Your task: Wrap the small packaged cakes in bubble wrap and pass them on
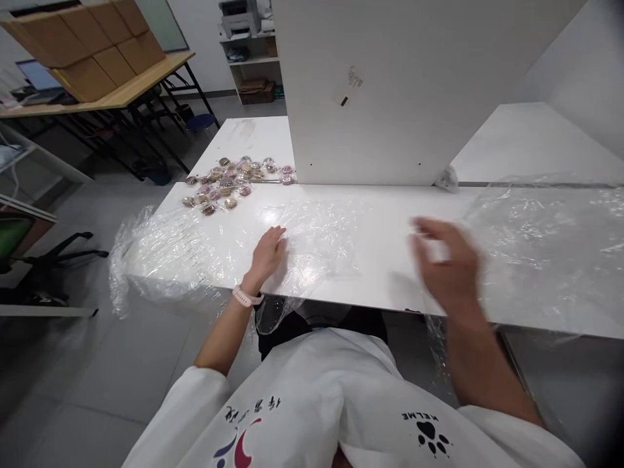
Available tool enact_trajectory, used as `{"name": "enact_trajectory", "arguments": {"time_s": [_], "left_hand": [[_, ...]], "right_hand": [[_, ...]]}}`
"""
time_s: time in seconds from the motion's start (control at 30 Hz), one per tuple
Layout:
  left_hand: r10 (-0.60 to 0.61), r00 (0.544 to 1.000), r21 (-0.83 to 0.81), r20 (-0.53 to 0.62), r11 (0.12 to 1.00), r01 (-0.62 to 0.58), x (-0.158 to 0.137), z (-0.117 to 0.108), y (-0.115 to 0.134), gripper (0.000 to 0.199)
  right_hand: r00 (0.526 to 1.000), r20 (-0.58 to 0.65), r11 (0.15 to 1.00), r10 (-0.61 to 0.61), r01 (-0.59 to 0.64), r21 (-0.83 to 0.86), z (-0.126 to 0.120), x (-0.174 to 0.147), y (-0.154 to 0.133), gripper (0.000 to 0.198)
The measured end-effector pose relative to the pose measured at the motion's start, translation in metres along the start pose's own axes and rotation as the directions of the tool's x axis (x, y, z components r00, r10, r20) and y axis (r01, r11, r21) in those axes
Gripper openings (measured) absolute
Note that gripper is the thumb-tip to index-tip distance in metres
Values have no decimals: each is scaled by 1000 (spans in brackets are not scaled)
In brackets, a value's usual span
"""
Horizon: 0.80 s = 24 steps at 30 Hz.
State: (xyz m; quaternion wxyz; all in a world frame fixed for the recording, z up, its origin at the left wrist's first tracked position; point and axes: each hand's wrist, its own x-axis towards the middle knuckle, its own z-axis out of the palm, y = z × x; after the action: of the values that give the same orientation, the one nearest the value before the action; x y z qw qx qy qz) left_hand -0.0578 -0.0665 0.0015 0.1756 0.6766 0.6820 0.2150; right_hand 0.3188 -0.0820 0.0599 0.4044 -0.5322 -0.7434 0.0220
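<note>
My left hand (270, 252) rests at the left edge of a clear plastic bag (324, 237) that lies on the white table (380, 221). Its fingers stretch out over the film and look open. My right hand (451, 270) is raised above the tabletop, between that bag and a larger sheet of clear plastic (550, 250) on the right. Motion smears its curled fingers, so I cannot make out whether anything is between them. More crumpled clear plastic (166, 253) lies to the left of my left hand and hangs over the table edge.
Several small round items in clear wrappers (227, 185) are spread at the table's back left. An upright white panel (390, 97) rises behind the work area, with a small crumpled plastic piece (447, 179) at its base. Cardboard boxes (97, 52) are stacked on a wooden table (141, 91).
</note>
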Motion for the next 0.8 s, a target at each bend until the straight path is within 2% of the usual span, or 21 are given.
{"name": "enact_trajectory", "arguments": {"time_s": [0.03, 0.07, 0.1, 0.17, 0.2, 0.27, 0.33, 0.47, 0.53, 0.57, 0.6, 0.67, 0.73, 0.8], "left_hand": [[1, 997, 47, 80, 999, -5, 6, 7, -1, 53], [2, 991, 96, 134, 995, -15, 10, 14, -3, 58], [1, 986, 140, 166, 990, -25, 13, 19, -6, 62], [-4, 983, 200, 182, 979, -33, 15, 24, -13, 67], [-1, 984, 218, 179, 975, -38, 14, 25, -16, 68], [17, 986, 248, 167, 967, -59, 10, 25, -22, 70], [43, 988, 283, 150, 955, -85, 8, 25, -25, 71], [62, 988, 324, 139, 940, -104, 6, 29, -27, 74], [73, 987, 330, 146, 936, -118, 7, 31, -28, 75], [81, 985, 334, 152, 934, -128, 8, 31, -28, 76], [88, 983, 337, 160, 931, -138, 8, 31, -28, 78], [91, 982, 347, 167, 927, -145, 8, 29, -28, 81], [82, 982, 353, 172, 925, -139, 8, 27, -27, 83], [66, 982, 355, 179, 926, -127, 6, 26, -24, 83]], "right_hand": [[978, 176, 994, -108, 102, 47, 26, 2, -13, 42], [934, 321, 987, -158, 145, 65, 50, 0, -23, 44], [894, 418, 987, -162, 143, 78, 70, -3, -30, 38], [824, 548, 989, -146, 105, 105, 93, -14, -35, 27], [805, 576, 987, -144, 79, 137, 95, -20, -33, 28], [794, 587, 976, -154, 31, 215, 80, -28, -22, 30], [807, 582, 967, -100, -59, 249, 45, -30, -6, 27], [800, 560, 933, 215, -337, 124, -40, -33, 30, 28], [776, 532, 902, 340, -430, 50, -64, -37, 47, 29], [751, 535, 885, 388, -466, 12, -66, -39, 54, 30], [722, 545, 871, 427, -491, -33, -63, -39, 59, 32], [677, 536, 847, 504, -507, -157, -38, -34, 62, 39], [691, 500, 852, 521, -451, -265, 0, -22, 52, 50], [758, 545, 933, 359, -279, -227, 38, -6, 30, 63]]}}
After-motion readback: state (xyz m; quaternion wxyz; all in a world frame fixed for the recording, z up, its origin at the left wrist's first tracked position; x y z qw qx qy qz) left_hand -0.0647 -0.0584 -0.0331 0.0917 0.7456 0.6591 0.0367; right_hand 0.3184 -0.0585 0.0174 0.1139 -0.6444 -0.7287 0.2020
